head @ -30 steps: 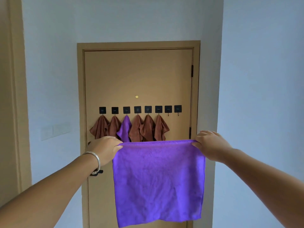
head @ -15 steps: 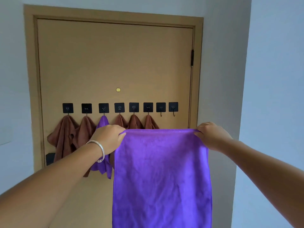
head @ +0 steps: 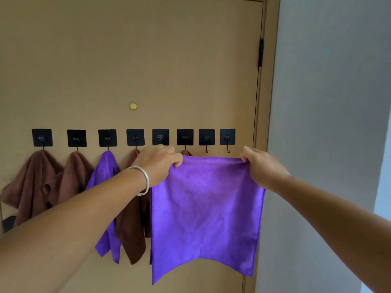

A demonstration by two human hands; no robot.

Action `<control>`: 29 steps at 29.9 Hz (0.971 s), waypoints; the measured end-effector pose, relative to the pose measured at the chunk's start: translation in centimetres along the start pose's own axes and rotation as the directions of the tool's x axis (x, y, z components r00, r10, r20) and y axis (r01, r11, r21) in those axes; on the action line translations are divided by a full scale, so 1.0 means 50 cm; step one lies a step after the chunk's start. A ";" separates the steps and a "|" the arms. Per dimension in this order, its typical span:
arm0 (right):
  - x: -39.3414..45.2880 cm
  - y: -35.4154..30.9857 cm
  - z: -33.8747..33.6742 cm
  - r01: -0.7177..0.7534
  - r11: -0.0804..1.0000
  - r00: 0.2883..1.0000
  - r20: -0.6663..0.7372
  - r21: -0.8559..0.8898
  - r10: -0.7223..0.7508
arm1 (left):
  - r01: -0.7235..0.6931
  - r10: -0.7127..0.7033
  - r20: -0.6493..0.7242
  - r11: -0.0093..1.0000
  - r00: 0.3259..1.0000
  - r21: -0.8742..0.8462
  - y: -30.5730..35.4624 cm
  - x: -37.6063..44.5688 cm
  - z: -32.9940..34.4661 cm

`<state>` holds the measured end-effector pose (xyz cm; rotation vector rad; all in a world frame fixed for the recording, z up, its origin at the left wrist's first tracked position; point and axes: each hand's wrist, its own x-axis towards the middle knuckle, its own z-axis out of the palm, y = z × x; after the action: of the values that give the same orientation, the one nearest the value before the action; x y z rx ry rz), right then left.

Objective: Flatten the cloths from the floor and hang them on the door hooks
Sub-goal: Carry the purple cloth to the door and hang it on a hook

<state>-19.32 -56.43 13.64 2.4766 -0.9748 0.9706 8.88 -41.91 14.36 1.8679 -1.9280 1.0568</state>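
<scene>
Two bare hooks wait just above the purple cloth, stretched flat before the door, left hand and right hand pinching its top corners — best lift one corner squarely onto a hook.

Both arms reach forward, raised.
The left hand and the right hand each pinch a top corner of the purple cloth, knuckles up.
</scene>
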 end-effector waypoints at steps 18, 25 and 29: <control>0.287 0.084 0.184 0.207 0.932 0.971 0.179 -0.297 -0.158 | -0.033 -0.042 0.175 0.914 0.984 0.404 -0.030 0.274 0.159; 0.292 0.077 0.215 0.265 0.894 0.959 0.192 -0.362 -0.206 | -0.206 0.046 0.301 0.824 0.953 0.527 -0.017 0.288 0.202; 0.265 0.063 0.237 0.344 0.856 0.928 0.281 -0.385 -0.246 | -0.276 0.058 0.370 0.774 0.927 0.570 0.034 0.292 0.222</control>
<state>-8.64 -70.97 14.29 2.2867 -0.7346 0.3350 8.50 -60.29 15.30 2.3706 -2.1402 1.6905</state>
